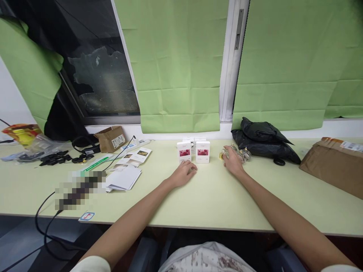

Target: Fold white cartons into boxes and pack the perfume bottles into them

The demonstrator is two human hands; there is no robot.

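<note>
Two small white boxes with red pictures stand upright side by side near the back of the pale green table, with more white boxes behind them. My left hand rests on the table just in front of the left box, fingers loosely curled, its fingertips at the box's base. My right hand reaches to a cluster of small glass bottles with gold caps and its fingers close around one of them at the left of the cluster.
A black plastic bag lies behind the bottles. A brown parcel sits at the right. On the left are leaflets, a small cardboard box, a power strip, black cables and a snack bag.
</note>
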